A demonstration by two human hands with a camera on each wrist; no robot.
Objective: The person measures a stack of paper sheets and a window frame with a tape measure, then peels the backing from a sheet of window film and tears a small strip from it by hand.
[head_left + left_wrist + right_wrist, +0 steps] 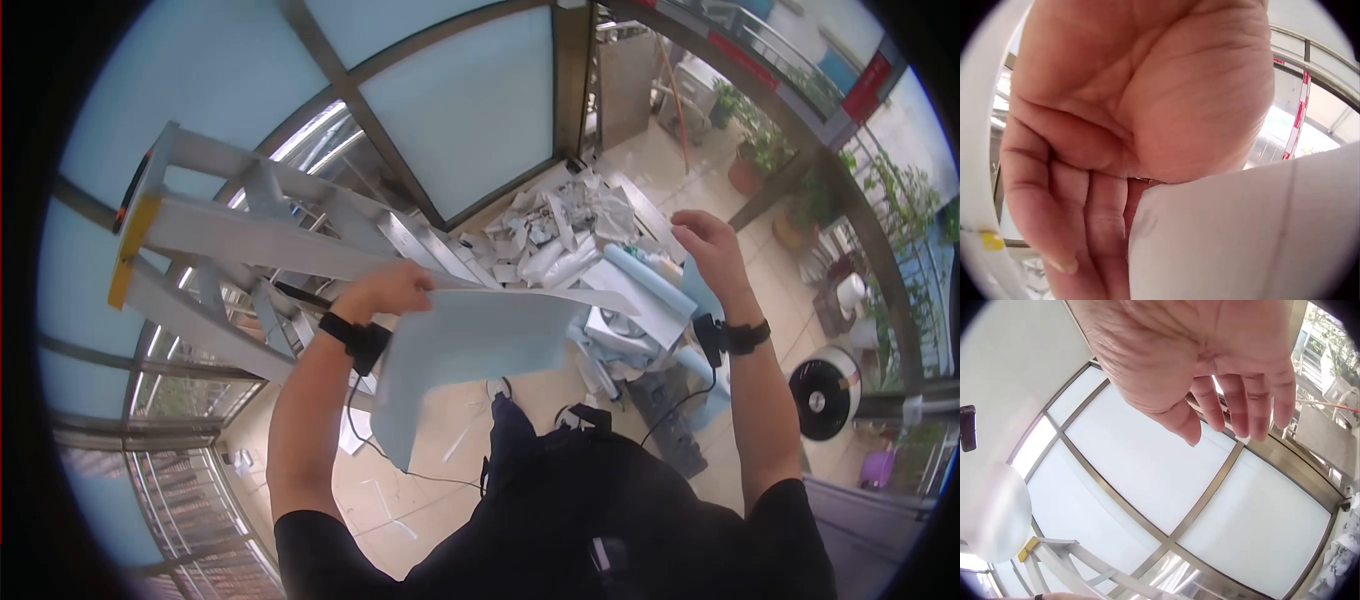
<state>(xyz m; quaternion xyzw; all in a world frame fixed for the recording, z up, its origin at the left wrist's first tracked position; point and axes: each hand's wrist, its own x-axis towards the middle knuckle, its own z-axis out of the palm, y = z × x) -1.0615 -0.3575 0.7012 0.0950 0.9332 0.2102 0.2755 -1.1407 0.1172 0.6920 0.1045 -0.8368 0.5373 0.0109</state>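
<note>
A pale blue sheet with a white side (480, 335) hangs in front of the body, one corner drooping on the left. My left hand (385, 290) grips its upper left edge. In the left wrist view the sheet's white end (1222, 231) runs in beside the curled fingers (1107, 212). My right hand (712, 250) is raised at the right, apart from the sheet, with fingers loosely bent. Its palm side shows nothing held in the right wrist view, with fingers (1235, 406) pointing down.
An aluminium stepladder (260, 240) with yellow end caps leans in at the left. Crumpled white scraps (560, 225) and a pale blue roll (650, 280) lie ahead. Frosted glass panels (465, 110) rise behind. A black-and-white round object (825, 395) stands at the right, near potted plants (745, 165).
</note>
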